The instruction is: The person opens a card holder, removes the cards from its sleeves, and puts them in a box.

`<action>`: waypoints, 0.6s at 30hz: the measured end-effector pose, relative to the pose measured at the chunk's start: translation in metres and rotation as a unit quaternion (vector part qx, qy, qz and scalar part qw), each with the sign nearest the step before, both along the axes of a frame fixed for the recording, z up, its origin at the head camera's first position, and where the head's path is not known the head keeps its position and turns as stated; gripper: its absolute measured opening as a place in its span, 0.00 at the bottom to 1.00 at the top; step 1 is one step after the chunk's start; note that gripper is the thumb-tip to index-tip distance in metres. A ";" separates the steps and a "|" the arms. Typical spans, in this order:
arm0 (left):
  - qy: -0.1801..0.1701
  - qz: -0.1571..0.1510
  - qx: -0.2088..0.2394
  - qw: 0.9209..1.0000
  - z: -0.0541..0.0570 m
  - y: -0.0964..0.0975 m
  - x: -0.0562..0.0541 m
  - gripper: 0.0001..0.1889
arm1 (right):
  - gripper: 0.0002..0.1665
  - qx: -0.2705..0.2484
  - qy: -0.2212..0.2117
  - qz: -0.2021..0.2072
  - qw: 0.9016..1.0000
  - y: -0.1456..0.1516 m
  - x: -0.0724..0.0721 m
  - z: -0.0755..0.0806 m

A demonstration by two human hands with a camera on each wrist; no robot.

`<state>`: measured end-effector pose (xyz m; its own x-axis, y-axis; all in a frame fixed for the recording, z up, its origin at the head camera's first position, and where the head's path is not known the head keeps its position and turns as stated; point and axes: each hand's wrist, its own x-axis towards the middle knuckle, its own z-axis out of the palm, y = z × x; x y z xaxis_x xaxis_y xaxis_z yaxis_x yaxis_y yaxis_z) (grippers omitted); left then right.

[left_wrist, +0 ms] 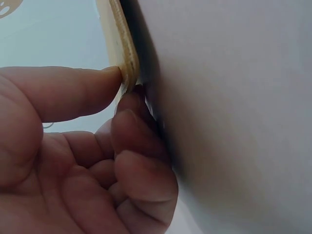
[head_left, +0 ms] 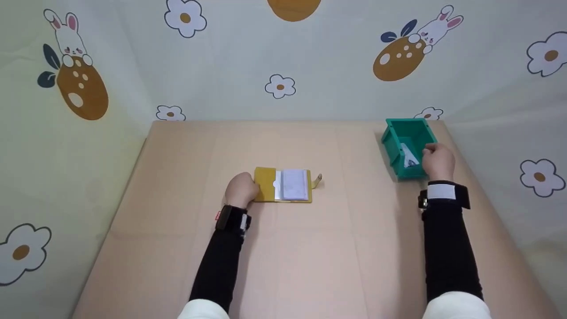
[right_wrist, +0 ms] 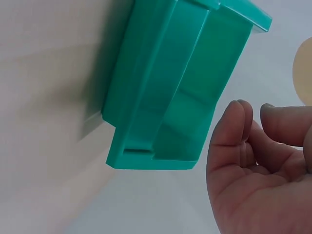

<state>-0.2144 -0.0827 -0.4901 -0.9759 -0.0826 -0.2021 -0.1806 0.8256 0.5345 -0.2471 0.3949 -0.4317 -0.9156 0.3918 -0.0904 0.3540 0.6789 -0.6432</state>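
Note:
An open yellow card holder [head_left: 266,184] lies on the table with its pale inner card sleeves [head_left: 294,184] facing up and its clasp strap [head_left: 316,180] sticking out to the right. My left hand [head_left: 241,190] pinches its left edge, thumb on top and fingers underneath, as the left wrist view shows. At the back right stands a green bin [right_wrist: 141,73], with a white printed card or slip [head_left: 409,158] leaning inside. Over the bin's right rim is my right hand [head_left: 438,162]. Its fingers are loosely bent, with a gap to the thumb and nothing between them.
The tan tabletop [head_left: 301,257] ends at a patterned cloth backdrop [head_left: 230,75] at the back and on both sides. The bin stands near the table's back right corner, to the right of the card holder.

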 end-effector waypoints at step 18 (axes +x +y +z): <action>0.000 0.001 -0.004 1.000 -0.002 0.000 -0.002 0.12 | 0.22 0.095 0.057 0.054 0.992 -0.039 0.006 0.009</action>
